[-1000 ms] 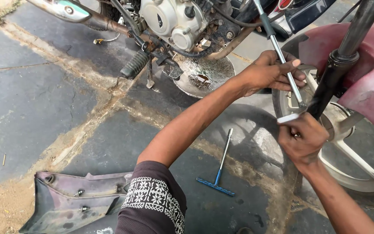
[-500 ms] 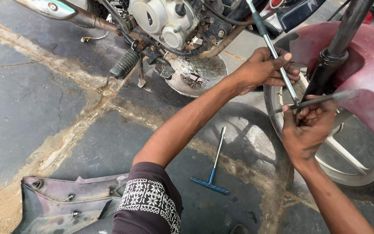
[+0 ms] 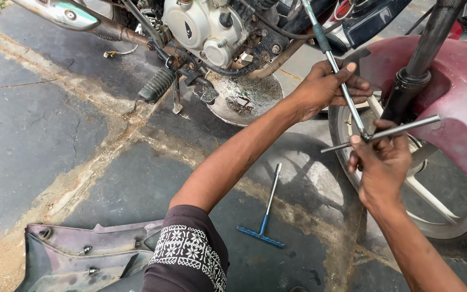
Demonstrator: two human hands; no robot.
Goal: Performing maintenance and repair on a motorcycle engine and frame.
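A long steel T-handle wrench [image 3: 347,103] slants up toward the motorcycle frame, its crossbar [image 3: 401,128] lying across in front of the front wheel [image 3: 439,216]. My left hand [image 3: 328,86] is wrapped around the wrench's shaft, about midway along it. My right hand [image 3: 379,162] grips the joint where shaft and crossbar meet, thumb against the bar. The far tip of the wrench is hidden behind cables beside the engine [image 3: 206,27].
A round metal pan [image 3: 255,100] sits on the ground under the engine. A blue-handled T wrench [image 3: 266,216] lies on the stone paving. A purple body panel [image 3: 77,254] lies at the lower left. The black fork leg [image 3: 414,70] and maroon fender [image 3: 460,103] are at right.
My right hand has turned the crossbar, which now sticks out farther to the right. My left hand stays on the shaft. The view has shifted slightly.
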